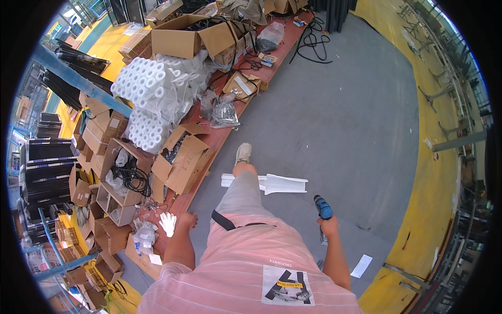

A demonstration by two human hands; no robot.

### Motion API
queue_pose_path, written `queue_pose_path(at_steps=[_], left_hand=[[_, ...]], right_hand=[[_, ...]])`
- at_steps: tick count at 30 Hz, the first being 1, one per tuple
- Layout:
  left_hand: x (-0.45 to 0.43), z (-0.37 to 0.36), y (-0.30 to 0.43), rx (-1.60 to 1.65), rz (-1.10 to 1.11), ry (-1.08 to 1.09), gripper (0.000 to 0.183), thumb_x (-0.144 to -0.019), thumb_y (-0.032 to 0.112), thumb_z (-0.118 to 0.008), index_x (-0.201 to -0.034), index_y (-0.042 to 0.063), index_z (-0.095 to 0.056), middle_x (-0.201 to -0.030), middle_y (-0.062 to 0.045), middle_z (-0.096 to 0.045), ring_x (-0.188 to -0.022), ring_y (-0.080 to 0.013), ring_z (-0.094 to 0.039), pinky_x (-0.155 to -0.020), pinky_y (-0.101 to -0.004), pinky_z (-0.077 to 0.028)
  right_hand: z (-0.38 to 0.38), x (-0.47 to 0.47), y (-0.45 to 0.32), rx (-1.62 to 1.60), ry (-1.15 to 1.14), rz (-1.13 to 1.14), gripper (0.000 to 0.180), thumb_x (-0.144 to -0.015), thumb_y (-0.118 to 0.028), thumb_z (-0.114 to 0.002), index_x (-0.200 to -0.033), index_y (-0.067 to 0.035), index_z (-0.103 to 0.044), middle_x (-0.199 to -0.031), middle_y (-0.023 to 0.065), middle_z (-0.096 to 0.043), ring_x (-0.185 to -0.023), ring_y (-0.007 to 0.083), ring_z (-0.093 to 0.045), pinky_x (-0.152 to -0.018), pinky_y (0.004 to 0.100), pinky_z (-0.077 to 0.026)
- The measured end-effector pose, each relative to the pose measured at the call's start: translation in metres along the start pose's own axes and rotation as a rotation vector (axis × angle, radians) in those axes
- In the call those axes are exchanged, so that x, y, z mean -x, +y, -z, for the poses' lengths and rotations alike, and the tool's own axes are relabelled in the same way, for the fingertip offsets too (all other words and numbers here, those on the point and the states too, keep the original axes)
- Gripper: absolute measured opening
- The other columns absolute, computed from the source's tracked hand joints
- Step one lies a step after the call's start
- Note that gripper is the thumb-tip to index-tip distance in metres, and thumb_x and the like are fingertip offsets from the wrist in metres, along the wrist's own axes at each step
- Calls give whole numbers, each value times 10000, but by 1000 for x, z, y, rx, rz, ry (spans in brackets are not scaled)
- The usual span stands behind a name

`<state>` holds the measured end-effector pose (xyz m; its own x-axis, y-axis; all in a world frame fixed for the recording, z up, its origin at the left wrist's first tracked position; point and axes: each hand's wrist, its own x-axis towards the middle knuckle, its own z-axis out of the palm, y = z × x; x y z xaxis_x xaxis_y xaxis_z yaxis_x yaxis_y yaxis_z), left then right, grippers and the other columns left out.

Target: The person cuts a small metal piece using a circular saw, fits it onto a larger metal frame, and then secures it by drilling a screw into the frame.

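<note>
My right hand (328,225) grips the handle of a blue cordless drill (324,208), held out over the grey floor with its chuck pointing forward. My left hand (189,220) hangs with curled fingers beside the edge of a low red platform (217,147); its palm is hidden, and no held thing shows. Close to that hand, a white work glove (168,223) lies on the platform. White channel-shaped pieces (285,184) rest on the floor before me, partly hidden by my striding leg. My shoe (243,153) is beyond them.
An open carton of small parts (182,157), bags of hardware (224,114) and wrapped white rolls (143,82) crowd the platform to my left. Black cable (313,45) coils on the floor ahead. A white paper strip (361,266) lies at right; metal stands (431,96) line the far right.
</note>
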<state>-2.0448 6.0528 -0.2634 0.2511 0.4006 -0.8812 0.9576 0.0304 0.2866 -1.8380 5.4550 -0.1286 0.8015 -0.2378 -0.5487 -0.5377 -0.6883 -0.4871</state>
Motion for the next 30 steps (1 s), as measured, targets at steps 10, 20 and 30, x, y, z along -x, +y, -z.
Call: queue_pose_path(at_steps=[10,20,30], left_hand=[[-126,-70,566,-633,-762,18,413,-904,335,-562,-1123,5,-682,-1107,-271,-678,-1080,-432,-633,-951,-498,-482],[-178,-140,934,-190,-744,34,321,-941,264,-606,-1107,-2,-673,-964,-143,-727,-893,-225,-697,-820,-339,-531],[-370,-283,1063,-310,-679,189,300,-908,215,-612,-1145,31,-627,-1023,-225,-700,-1022,-417,-644,-890,-500,-500]], right_hand=[[19,-204,-72,-103,-49,-519,222,-650,-101,-708,-792,63,-663,-748,164,-678,-709,278,-670,-672,418,-510],[60,-387,-150,48,-264,-456,256,-724,-163,-655,-810,77,-669,-740,218,-680,-719,308,-690,-664,448,-511],[102,-612,-239,245,-288,-530,264,-804,-166,-578,-890,59,-685,-761,229,-701,-676,377,-673,-633,463,-502]])
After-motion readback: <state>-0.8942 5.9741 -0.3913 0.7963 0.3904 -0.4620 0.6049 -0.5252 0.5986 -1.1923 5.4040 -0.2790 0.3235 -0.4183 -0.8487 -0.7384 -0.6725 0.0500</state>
